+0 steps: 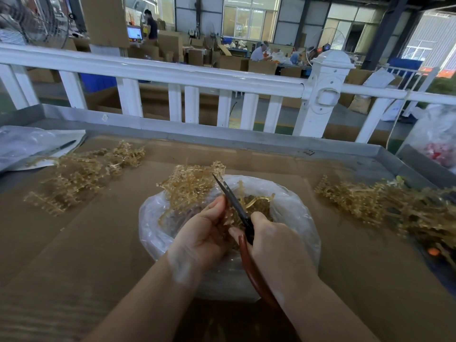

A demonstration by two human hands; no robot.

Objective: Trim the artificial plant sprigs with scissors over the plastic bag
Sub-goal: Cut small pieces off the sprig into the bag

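A clear plastic bag (293,213) lies open in the middle of the table, with tan plastic offcuts inside. My left hand (199,233) holds a tan sprig (190,186) over the bag, fingers curled round its lower end. My right hand (274,245) grips scissors (234,203) with dark blades and a reddish-brown handle. The blades point up and away, lying against the sprig beside my left thumb. The handle runs down under my right palm.
Loose tan sprigs lie in a pile at the left (79,174) and a bigger pile at the right (385,206). A plastic sheet with a pen (56,149) sits far left. Brown cardboard (98,243) covers the metal-rimmed table. A white fence (325,90) stands behind.
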